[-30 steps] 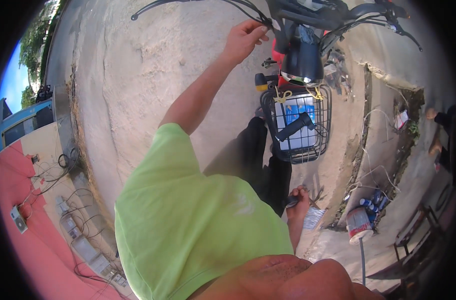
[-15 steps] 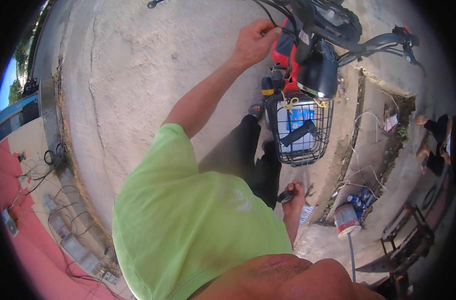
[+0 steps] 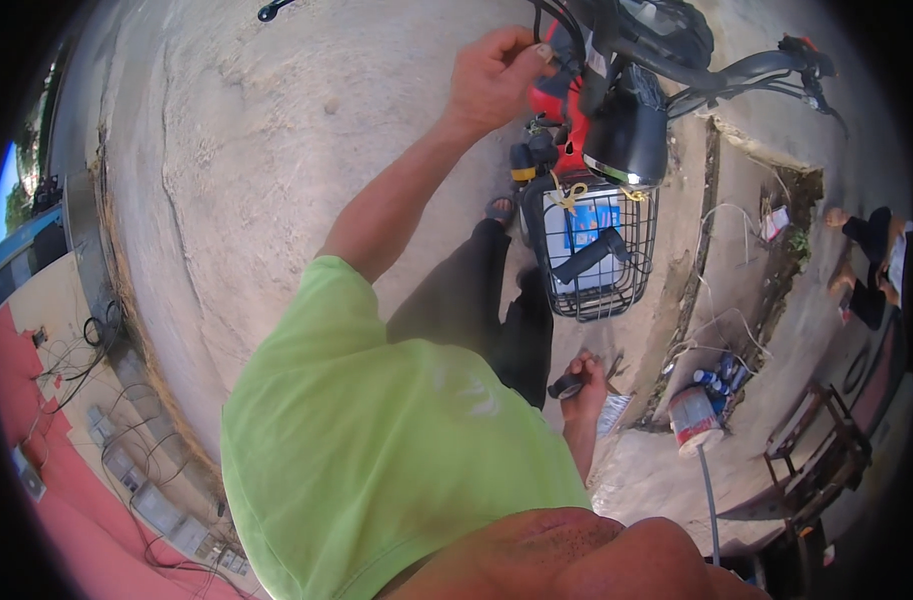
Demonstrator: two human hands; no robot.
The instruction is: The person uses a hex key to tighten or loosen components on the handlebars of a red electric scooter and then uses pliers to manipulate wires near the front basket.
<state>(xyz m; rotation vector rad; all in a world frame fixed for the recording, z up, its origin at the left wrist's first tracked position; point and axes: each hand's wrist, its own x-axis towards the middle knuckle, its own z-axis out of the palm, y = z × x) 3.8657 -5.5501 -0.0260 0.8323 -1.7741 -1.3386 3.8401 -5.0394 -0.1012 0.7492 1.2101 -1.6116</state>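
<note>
Gripping the bundle of black cables (image 3: 560,30) at the front of the electric scooter (image 3: 657,40), the left hand (image 3: 492,75) is closed around them, fingers curled, arm stretched up and forward. The right hand (image 3: 585,380) hangs low by the hip, pinching a small dark tool (image 3: 565,385) together with a thin metal piece; what kind of tool it is cannot be told. The cables run just above the headlamp (image 3: 627,135) and the wire basket (image 3: 592,250), which holds a blue-and-white box.

To do this step well, as a judgement: hold the cables firmly close to where they enter the steering column, avoid sharp bends, and bring the tool up only once the bundle is steady.

Compared with the frame half a second earlier, the scooter front and the left hand sit nearer the camera and higher in view; the grip on the cables is unchanged, and the right hand remains low with its tool.
</note>
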